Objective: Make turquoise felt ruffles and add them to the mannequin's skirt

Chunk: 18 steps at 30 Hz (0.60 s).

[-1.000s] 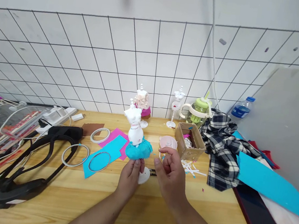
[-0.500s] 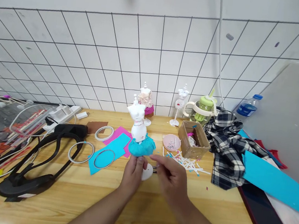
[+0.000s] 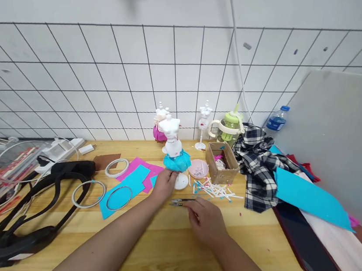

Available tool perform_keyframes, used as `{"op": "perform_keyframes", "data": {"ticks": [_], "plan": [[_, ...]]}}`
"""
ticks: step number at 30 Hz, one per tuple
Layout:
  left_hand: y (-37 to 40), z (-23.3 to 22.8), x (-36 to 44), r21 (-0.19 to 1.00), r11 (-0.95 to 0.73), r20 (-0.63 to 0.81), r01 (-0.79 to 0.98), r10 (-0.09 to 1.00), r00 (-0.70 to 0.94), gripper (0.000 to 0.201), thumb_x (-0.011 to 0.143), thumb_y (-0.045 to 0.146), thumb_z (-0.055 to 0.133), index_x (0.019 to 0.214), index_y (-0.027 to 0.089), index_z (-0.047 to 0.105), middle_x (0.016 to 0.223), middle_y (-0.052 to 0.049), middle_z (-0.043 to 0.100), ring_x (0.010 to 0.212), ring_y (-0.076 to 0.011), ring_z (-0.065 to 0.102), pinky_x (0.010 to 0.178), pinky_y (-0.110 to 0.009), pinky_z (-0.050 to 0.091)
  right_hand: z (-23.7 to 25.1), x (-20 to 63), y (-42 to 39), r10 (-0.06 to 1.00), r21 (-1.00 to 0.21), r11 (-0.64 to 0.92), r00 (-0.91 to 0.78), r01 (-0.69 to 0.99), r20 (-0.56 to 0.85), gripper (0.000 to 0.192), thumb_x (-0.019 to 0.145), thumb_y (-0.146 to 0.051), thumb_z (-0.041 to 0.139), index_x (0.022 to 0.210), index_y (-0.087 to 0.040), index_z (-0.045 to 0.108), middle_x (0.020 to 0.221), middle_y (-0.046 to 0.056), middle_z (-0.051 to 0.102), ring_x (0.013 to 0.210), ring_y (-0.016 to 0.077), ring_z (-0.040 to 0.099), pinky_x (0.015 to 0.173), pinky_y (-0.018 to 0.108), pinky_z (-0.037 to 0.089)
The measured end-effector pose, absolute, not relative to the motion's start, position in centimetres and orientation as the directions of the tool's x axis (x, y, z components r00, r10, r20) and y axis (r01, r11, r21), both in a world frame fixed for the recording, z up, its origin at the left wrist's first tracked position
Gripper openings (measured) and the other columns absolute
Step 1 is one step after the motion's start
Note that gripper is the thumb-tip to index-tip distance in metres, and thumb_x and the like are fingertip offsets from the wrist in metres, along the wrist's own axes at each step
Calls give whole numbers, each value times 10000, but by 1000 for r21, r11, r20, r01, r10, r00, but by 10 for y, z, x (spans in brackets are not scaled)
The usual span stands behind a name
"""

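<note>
A small white dress-form mannequin (image 3: 173, 147) wears a ruffled bright blue skirt (image 3: 178, 160) and leans slightly. My left hand (image 3: 164, 185) is closed around its stand just under the skirt; its round white base (image 3: 181, 181) shows to the right of my fingers. Low at the table surface, my right hand (image 3: 206, 220) has its fingers closed on one end of a pair of thread snips (image 3: 179, 201), whose blades point left. Behind stand a mannequin in a pink skirt (image 3: 160, 134) and a bare white mannequin (image 3: 203, 125).
White paper strips (image 3: 217, 190), a pink dish (image 3: 198, 168) and a cardboard box (image 3: 222, 167) lie right of the mannequin. To the left are blue paper (image 3: 127, 184), hoops (image 3: 88, 194) and a black headset (image 3: 24, 230). A phone (image 3: 309, 243) and plaid cloth (image 3: 257, 175) lie right.
My right hand has moved down from beside the blue skirt to the thread snips on the table. My left hand still holds the mannequin, now tilted differently. The view has turned right.
</note>
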<state>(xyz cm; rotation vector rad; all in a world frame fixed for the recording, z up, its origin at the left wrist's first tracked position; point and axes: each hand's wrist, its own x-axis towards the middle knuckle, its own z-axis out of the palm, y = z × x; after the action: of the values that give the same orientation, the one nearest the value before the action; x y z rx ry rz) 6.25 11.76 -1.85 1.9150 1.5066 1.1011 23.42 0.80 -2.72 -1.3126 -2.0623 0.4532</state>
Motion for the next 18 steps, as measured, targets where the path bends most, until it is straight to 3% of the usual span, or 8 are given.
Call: {"op": "perform_keyframes", "data": {"ticks": [5,18], "plan": [[142,-45,72,714,-327,301,619,942,152,255,829,179,448,841,147,701,862,-87,733,804,-220,646,733,-307,488,-38,222,14,832,-467,549,-505,693,229,227,851,-159,494,960,-227,681,882,38,663,846,175,592,722,267,421],[138,-44,68,555,-386,268,737,921,281,264,889,226,426,981,146,661,966,-131,693,920,-256,633,802,-351,470,-40,225,16,809,-477,576,-546,664,217,221,831,-171,507,951,-231,682,846,22,669,793,168,593,673,262,397]]}}
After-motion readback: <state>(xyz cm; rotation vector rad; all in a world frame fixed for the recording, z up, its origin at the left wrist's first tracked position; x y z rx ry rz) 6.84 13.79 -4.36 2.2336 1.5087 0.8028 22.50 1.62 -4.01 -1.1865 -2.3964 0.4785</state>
